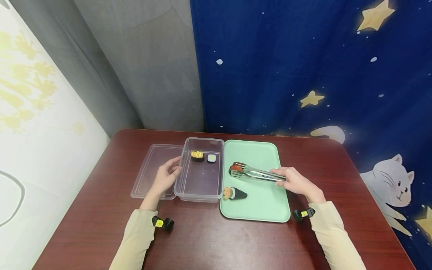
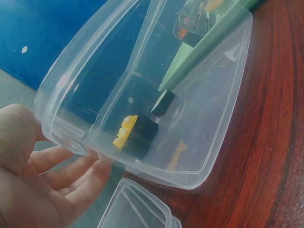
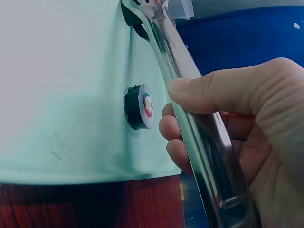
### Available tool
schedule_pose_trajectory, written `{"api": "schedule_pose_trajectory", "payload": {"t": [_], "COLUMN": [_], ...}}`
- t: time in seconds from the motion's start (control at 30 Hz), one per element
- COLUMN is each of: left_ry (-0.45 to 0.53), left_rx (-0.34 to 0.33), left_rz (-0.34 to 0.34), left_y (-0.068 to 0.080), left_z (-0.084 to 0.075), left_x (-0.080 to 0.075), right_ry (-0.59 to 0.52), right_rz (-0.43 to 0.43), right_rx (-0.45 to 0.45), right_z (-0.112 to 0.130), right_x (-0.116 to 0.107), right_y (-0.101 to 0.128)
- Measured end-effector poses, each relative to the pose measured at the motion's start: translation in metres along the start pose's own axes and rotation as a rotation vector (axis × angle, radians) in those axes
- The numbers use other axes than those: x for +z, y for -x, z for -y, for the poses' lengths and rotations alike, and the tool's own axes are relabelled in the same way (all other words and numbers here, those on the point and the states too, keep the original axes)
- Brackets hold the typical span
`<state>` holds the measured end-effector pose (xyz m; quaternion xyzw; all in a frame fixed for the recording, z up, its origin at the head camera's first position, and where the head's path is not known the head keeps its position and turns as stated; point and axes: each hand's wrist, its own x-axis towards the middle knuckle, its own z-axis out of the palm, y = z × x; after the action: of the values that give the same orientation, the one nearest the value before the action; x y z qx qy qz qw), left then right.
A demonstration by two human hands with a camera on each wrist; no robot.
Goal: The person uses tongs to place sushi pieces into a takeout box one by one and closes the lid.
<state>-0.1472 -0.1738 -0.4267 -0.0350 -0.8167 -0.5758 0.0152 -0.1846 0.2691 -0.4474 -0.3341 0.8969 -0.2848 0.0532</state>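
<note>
My left hand touches the outer left wall of a clear plastic container, its fingers loosely bent in the left wrist view. Inside the container lie a yellow-topped sushi piece and a small white-and-black sushi roll. My right hand grips metal tongs over the green tray. Between the tong tips is a sushi piece with an orange-red topping. A dark cone-shaped hand roll lies at the tray's left edge. In the right wrist view, another sushi roll stands on the tray near the tongs.
A clear lid lies left of the container, partly beneath it. Container and tray stand side by side on the reddish-brown wooden table. A blue curtain with stars and a grey one hang behind the table.
</note>
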Motion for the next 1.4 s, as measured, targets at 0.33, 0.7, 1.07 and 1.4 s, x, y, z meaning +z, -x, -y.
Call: {"api": "schedule_pose_trajectory", "payload": {"t": [0.33, 0.7, 1.07, 1.4], "left_ry": [-0.004, 0.016, 0.017, 0.015], "left_rx": [-0.016, -0.014, -0.001, -0.016], "left_rz": [0.003, -0.005, -0.026, -0.016], "left_y": [0.0, -0.009, -0.013, -0.011], "left_z": [-0.003, 0.022, 0.035, 0.034], "left_x": [0.0, 0.001, 0.003, 0.002], "right_ry": [-0.005, 0.04, 0.09, 0.08], "right_rz": [-0.05, -0.092, -0.128, -0.097], "right_rx": [-0.035, -0.045, -0.081, -0.072], "right_z": [0.001, 0.01, 0.022, 0.038], "right_x": [-0.01, -0.033, -0.052, -0.06], "right_y": [0.0, -0.01, -0.024, -0.041]}}
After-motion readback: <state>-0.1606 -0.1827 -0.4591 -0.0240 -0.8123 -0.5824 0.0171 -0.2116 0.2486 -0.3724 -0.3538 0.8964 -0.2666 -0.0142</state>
